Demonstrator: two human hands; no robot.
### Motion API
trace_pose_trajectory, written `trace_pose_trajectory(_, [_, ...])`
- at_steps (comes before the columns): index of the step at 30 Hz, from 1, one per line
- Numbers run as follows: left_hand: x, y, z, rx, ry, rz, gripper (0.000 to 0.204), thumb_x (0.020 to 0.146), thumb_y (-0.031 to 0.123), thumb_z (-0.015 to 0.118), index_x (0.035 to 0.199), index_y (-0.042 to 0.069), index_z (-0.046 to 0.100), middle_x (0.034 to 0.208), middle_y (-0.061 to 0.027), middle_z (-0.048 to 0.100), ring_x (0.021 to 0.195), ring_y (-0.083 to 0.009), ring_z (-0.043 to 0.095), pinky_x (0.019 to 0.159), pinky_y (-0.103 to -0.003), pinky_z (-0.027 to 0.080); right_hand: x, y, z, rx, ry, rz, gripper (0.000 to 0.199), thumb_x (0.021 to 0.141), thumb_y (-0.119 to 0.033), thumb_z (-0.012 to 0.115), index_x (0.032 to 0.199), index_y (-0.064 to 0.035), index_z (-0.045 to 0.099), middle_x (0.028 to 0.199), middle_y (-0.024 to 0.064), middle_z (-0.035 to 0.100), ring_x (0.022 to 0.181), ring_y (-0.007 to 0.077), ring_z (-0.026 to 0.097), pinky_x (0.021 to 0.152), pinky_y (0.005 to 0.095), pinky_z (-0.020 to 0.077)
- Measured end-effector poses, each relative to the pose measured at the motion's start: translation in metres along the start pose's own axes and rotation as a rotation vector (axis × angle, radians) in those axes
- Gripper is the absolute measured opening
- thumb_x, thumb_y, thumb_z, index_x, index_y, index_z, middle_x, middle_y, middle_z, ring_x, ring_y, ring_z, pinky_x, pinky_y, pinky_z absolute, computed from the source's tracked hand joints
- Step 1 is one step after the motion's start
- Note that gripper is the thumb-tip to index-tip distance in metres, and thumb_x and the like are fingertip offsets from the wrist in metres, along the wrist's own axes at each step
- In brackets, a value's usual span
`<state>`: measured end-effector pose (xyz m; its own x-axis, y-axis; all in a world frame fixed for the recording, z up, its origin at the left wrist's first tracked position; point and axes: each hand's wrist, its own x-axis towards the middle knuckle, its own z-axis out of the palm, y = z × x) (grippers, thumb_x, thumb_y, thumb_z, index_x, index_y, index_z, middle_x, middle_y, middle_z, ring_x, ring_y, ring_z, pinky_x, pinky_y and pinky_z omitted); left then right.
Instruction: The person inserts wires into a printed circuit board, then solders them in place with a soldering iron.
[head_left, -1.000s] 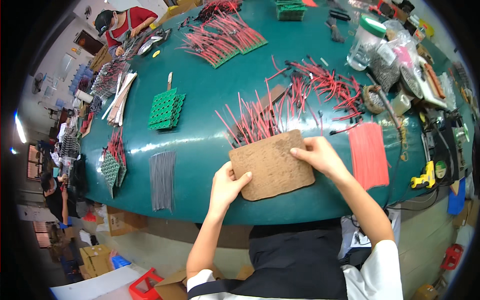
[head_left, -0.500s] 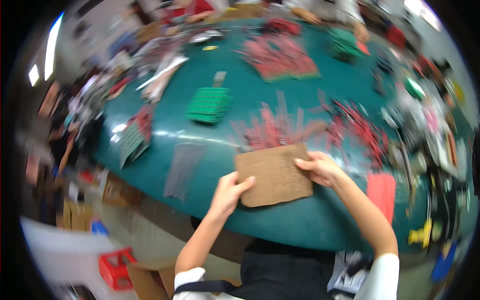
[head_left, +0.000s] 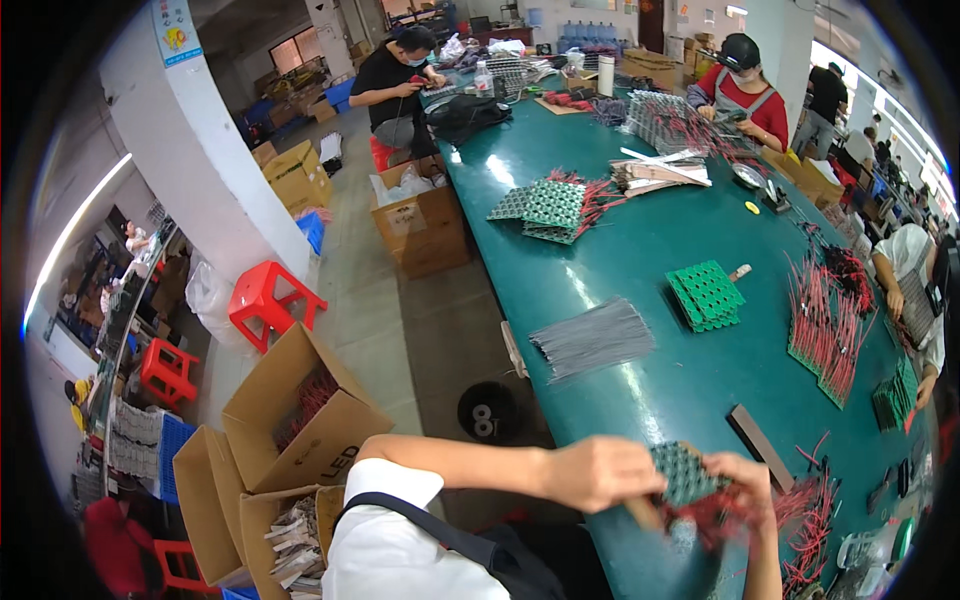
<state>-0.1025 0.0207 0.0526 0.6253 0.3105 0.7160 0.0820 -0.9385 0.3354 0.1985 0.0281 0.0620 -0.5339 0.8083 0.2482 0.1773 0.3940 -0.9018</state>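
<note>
A long teal worktable (head_left: 640, 250) runs away from the lower right, with other people seated along both sides. On the floor to its left stand open cardboard boxes (head_left: 300, 420) and red plastic stools (head_left: 265, 300). On the table lie a fan of grey wires (head_left: 592, 338), a stack of green perforated boards (head_left: 706, 295) and, further right, boards bristling with red wires (head_left: 825, 325); a dark flat bar (head_left: 758, 433) lies just beyond the hands. At the near edge, the left hand (head_left: 600, 472) is closed around one side of a green perforated circuit board (head_left: 688, 474), held just above the tabletop. The right hand (head_left: 745, 482) pinches the board's opposite edge, fingers curled over it. Red leads (head_left: 715, 510) hang from the board's underside, blurred.
</note>
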Motion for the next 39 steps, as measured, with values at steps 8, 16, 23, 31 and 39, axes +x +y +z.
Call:
trace_pose_trajectory(8, [-0.035, 0.001, 0.067, -0.036, -0.088, 0.212, 0.025, 0.086, 0.007, 0.057, 0.107, -0.005, 0.063, 0.094, -0.0102, 0.062, 0.088, -0.0254, 0.064, 0.08, -0.035, 0.054, -0.036, 0.023, -0.002, -0.592, -0.168, -0.177, 0.028, 0.069, 0.006, 0.069, 0.093, -0.009, 0.069, 0.109, 0.0047, 0.072, 0.112, 0.0257, 0.066, 0.099, 0.0452, 0.0509])
trace_pose_trajectory(16, [-0.033, -0.006, 0.078, -0.013, -0.235, 0.274, 0.065, 0.07, 0.044, 0.065, 0.111, -0.006, 0.059, 0.095, -0.0112, 0.06, 0.089, -0.0258, 0.061, 0.081, -0.037, 0.053, -0.022, 0.02, -0.016, -0.638, -0.307, -0.257, 0.025, 0.072, 0.0, 0.069, 0.096, -0.0088, 0.07, 0.11, 0.005, 0.072, 0.11, 0.0257, 0.067, 0.093, 0.0402, 0.0555])
trace_pose_trajectory(23, [-0.031, -0.008, 0.084, -0.042, -0.166, 0.282, 0.049, 0.079, 0.033, 0.067, 0.108, -0.007, 0.06, 0.092, -0.0108, 0.06, 0.083, -0.0247, 0.059, 0.077, -0.037, 0.052, -0.031, 0.013, -0.023, -0.826, -0.462, -0.209, 0.032, 0.077, -0.006, 0.067, 0.107, -0.0167, 0.069, 0.125, -0.0015, 0.066, 0.123, 0.0251, 0.058, 0.102, 0.0435, 0.0491])
trace_pose_trajectory(31, [0.001, -0.034, 0.079, -0.101, -0.388, 0.451, 0.031, 0.076, 0.016, 0.069, 0.105, 0.01, 0.06, 0.093, -0.0068, 0.054, 0.094, -0.0258, 0.056, 0.091, -0.042, 0.045, -0.05, -0.005, -0.016, -1.05, -0.432, 0.096, 0.056, 0.072, -0.002, 0.066, 0.115, -0.0381, 0.067, 0.145, 0.005, 0.047, 0.139, 0.0335, 0.039, 0.111, 0.0503, 0.0366])
trace_pose_trajectory(39, [0.043, -0.058, 0.067, -0.187, -0.738, 0.128, 0.084, 0.062, 0.036, 0.085, 0.134, 0.01, 0.051, 0.139, -0.0165, 0.046, 0.125, -0.0391, 0.047, 0.106, -0.047, 0.04, -0.037, 0.007, -0.028, -1.035, -0.445, 0.024, 0.047, 0.081, -0.011, 0.059, 0.119, -0.0373, 0.068, 0.15, 0.005, 0.042, 0.14, 0.0322, 0.038, 0.109, 0.047, 0.0372])
